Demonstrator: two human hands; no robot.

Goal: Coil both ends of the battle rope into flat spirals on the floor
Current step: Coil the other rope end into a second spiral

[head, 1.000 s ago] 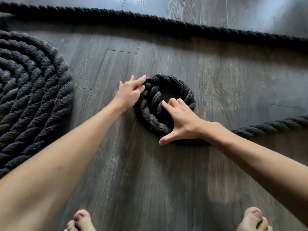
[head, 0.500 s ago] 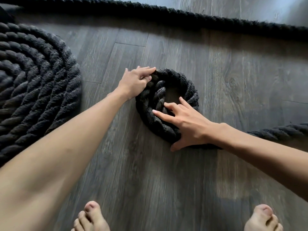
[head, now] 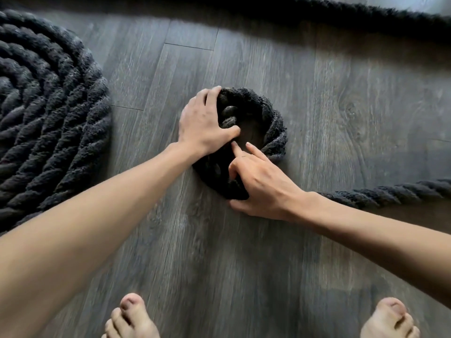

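Left hand (head: 203, 123) and right hand (head: 262, 185) grip the small coil (head: 273, 123) (dark wood-plank floor (head: 341, 98)).

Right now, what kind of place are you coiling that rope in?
Probably an indoor room, perhaps a home workout space. The floor is grey wood-look planking, a thick battle rope lies across it, with a finished spiral, and the person's bare feet show.

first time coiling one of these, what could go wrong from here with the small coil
1. The small coil has an open hole in its middle; if the left hand and right hand ease off, the stiff rope may spring open.
2. The loose rope trails right, so a tug could drag the coil out of round.
3. Fingers sit inside the loop and might get pinched as it tightens.
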